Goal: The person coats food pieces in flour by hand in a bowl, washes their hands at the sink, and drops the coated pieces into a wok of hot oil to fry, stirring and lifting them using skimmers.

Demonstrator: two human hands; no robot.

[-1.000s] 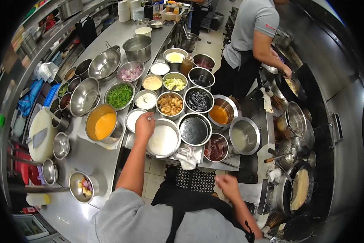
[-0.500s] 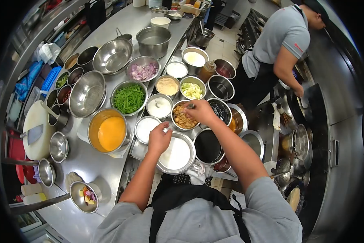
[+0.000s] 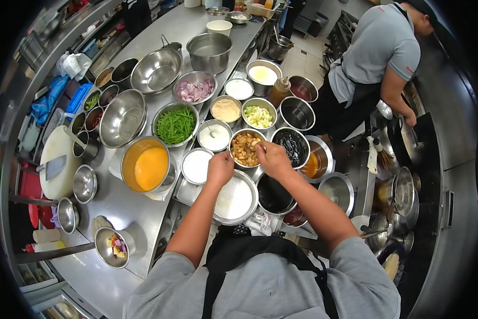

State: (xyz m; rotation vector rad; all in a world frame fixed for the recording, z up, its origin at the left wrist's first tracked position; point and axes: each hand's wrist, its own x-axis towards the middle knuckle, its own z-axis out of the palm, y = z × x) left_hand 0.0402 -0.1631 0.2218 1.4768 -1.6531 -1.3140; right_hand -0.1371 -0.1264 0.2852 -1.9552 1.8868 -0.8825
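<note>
My left hand (image 3: 221, 169) is closed above the rim of the large bowl of white powder (image 3: 233, 199), beside the smaller white bowl (image 3: 196, 166); what its fingers pinch is too small to make out. My right hand (image 3: 272, 158) is closed at the right edge of the bowl of brown chunks (image 3: 244, 149), its fingertips over the chunks. Whatever it grips is hidden. Behind my hands are a bowl of white cream with a spoon (image 3: 214, 136) and a bowl of chopped pale green pieces (image 3: 258, 116). A bowl of dark liquid (image 3: 275, 192) lies under my right forearm.
On the left counter (image 3: 116, 212) are a pot of orange liquid (image 3: 151, 169), green strips (image 3: 176, 125), sliced onion (image 3: 195, 89) and a cleaver (image 3: 54, 166) on a round board. A co-worker (image 3: 377, 58) stands at the woks on the right.
My right hand has moved down from above the brown chunks to their bowl's right edge, and the spoon handle it held no longer shows. My left hand has shifted slightly right and up.
</note>
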